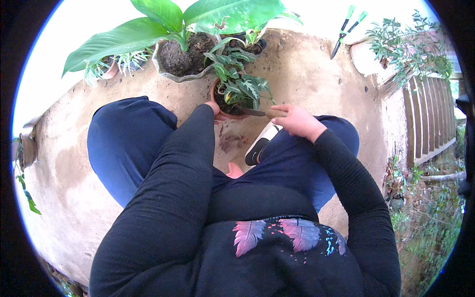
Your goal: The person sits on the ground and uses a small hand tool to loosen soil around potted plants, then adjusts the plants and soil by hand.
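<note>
A small terracotta-coloured plant pot [212, 91] stands on the ground between my knees. Dark soil fills it, and a leafy plant with pale-veined leaves [246, 87] grows there. At the pot's near left side, my left hand [213, 107] holds the rim; most of its fingers are hidden by the sleeve and pot. My right hand [298, 120] grips the wooden handle [274, 114] of a hand trowel. The trowel's dark metal blade [254, 112] points left over the near rim, with its tip at the soil.
Behind stands a larger scalloped pot [178, 78] with a broad-leaved plant [230, 16]. Small potted plants [131, 61] sit to its left. Green-handled shears [343, 33] lie at the back right, by a pale pot [362, 59] with a shrub. A slatted railing [430, 117] bounds the right side.
</note>
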Available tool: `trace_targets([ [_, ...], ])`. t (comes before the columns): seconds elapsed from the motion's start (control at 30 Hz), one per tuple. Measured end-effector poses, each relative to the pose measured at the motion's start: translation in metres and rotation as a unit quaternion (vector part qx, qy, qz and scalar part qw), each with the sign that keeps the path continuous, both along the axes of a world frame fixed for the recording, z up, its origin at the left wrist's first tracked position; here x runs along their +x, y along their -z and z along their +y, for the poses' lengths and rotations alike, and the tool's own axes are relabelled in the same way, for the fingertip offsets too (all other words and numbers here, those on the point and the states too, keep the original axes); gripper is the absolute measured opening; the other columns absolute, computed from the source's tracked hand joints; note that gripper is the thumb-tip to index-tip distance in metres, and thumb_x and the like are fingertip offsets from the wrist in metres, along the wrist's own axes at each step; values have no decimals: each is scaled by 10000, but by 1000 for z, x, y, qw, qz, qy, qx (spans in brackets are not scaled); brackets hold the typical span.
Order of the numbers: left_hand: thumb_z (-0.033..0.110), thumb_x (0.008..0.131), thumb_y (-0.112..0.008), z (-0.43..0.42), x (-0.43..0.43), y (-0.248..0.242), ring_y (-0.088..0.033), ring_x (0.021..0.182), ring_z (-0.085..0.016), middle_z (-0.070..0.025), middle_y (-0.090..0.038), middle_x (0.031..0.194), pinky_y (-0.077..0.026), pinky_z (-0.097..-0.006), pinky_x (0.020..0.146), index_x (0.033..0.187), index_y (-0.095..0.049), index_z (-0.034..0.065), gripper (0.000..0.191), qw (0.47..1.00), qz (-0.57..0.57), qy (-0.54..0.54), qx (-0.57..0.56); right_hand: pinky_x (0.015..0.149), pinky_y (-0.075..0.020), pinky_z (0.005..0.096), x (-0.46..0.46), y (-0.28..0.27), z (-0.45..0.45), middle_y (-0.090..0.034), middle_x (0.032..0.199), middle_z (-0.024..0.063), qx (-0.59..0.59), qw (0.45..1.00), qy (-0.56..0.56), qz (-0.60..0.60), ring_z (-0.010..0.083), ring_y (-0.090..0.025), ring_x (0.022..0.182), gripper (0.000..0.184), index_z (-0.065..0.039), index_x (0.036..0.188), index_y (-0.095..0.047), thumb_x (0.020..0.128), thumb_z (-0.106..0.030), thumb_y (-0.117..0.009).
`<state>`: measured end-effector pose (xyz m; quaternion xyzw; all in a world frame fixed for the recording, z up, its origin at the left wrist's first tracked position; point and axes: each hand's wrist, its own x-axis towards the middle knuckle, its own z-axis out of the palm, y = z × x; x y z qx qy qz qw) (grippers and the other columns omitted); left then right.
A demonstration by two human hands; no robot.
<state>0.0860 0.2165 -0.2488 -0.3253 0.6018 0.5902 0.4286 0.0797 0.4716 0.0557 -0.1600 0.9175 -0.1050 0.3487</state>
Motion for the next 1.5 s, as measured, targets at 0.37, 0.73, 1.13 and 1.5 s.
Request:
trace_targets([
  [0.37, 247, 986, -569, 3, 1, 10, -730, 757, -147, -9, -752, 950, -596, -385, 633, 1086, -701, 144, 196, 1000, 9, -12, 9, 852, -565, 414, -6, 18, -2, -734, 1004, 172, 13, 987, -111, 113, 332, -708, 948, 383, -138, 1190, -722, 828, -246, -659],
  [0.73, 133, 1001, -435, 2, 5, 5, -738, 742, -162, -56, -759, 958, -587, -382, 623, 1096, -691, 100, 276, 1000, 11, -14, 5, 678, -539, 439, 24, 17, -12, -645, 766, 127, 123, 896, -301, 302, 335, -672, 781, 244, -150, 1116, -702, 887, -173, -621],
  [1.13, 217, 1026, -480, -3, -2, 23, -727, 784, -158, -24, -752, 967, -595, -391, 609, 1082, -716, 147, 253, 1000, 3, -13, 10, 676, -535, 448, 26, 34, -13, -666, 834, 85, 170, 845, -378, 337, 280, -690, 816, 279, -235, 1152, -710, 907, -178, -588],
  [1.5, 213, 1021, -474, 1, -1, 13, -725, 763, -161, -39, -749, 955, -589, -383, 597, 1083, -706, 135, 252, 1000, 1, -17, -2, 678, -529, 435, 16, 11, -10, -628, 765, 125, 117, 868, -369, 311, 313, -668, 793, 215, -191, 1093, -735, 939, -187, -585],
])
